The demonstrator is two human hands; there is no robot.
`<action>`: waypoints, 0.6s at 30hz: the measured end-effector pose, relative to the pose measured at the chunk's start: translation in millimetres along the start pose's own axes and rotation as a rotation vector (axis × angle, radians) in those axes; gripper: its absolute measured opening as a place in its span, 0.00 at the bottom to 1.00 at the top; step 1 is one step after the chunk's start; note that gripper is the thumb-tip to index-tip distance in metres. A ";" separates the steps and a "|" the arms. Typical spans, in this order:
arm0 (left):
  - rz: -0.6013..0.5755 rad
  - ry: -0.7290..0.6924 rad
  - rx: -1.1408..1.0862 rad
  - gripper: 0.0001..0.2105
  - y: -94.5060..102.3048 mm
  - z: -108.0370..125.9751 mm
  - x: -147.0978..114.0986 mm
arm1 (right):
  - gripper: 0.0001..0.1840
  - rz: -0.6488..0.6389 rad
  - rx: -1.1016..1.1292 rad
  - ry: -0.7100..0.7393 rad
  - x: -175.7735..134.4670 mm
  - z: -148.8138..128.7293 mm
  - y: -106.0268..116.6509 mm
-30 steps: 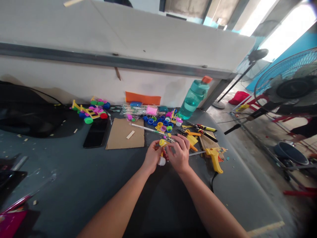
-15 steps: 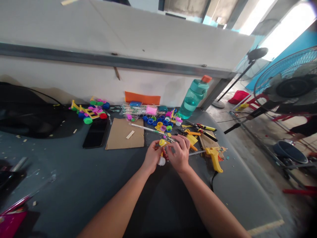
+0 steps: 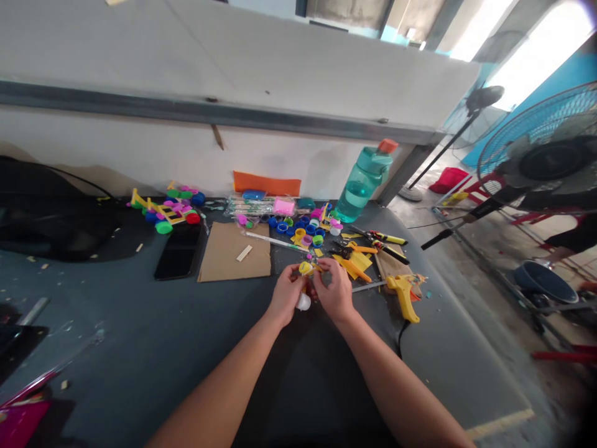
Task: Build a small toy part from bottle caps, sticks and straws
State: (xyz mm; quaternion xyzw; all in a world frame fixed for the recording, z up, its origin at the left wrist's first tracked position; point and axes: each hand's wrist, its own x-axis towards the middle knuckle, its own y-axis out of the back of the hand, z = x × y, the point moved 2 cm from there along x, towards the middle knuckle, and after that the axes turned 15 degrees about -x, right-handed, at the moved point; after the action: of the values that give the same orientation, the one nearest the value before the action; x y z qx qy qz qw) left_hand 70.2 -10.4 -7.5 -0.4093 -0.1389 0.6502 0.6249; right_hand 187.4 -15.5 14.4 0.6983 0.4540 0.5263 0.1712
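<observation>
One yellow piece (image 3: 306, 268), pinched between fingers (image 3: 329, 267)

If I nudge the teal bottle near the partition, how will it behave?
The teal bottle looks tall and narrow, so a high push would likely tip it. Apparent liquid inside probably adds weight. Its rounded body may roll if it falls.

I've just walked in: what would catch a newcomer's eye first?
Probably the teal bottle with its orange cap, at the back of the dark table. In the middle, the left hand and right hand hold a small yellow-and-white piece between them. A yellow glue gun lies to their right.
</observation>
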 end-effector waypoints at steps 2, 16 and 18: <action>-0.007 0.005 0.004 0.18 0.7 -0.4 0.9 | 0.12 -0.026 0.008 0.004 -0.5 0.3 -0.7; -0.023 0.001 0.045 0.18 -1.0 2.9 -0.1 | 0.12 -0.079 -0.011 0.123 2.9 -5.6 4.9; 0.001 -0.011 0.057 0.18 0.2 2.4 1.2 | 0.12 -0.088 -0.027 0.133 3.2 -6.6 5.5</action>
State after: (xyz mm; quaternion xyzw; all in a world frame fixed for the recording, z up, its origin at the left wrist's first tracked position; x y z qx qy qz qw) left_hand 68.5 -8.5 -6.6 -0.3877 -0.1234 0.6565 0.6352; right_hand 184.1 -17.4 22.7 0.6390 0.4874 0.5694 0.1729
